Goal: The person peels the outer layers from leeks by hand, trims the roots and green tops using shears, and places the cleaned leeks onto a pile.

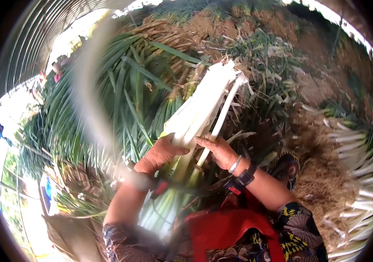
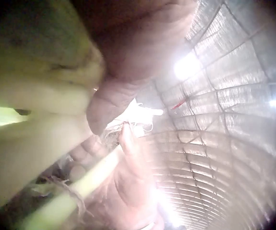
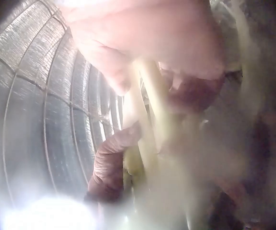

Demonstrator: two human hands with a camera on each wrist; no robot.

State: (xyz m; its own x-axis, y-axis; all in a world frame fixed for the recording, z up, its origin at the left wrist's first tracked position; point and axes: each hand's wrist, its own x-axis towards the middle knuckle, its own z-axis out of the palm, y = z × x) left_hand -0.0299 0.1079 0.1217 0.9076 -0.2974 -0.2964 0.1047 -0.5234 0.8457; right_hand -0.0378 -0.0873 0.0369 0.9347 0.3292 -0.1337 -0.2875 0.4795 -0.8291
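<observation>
My left hand (image 1: 158, 155) is curled round the leek bundle (image 1: 195, 113), thumb across its white shafts, holding it tilted upward in front of my chest. My right hand (image 1: 219, 150) pinches one loose leek stalk (image 1: 223, 111) just beside the bundle; the right wrist view shows the stalk running between thumb and fingers. Green leek tops (image 1: 125, 91) lie heaped to my left. Trimmed leeks (image 1: 361, 148) are stacked on the soil (image 1: 313, 87) to my right, well apart.

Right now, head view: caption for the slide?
Left hand grips a bundle of white stalks; right hand holds one thin stalk; green leaves piled behind.
</observation>
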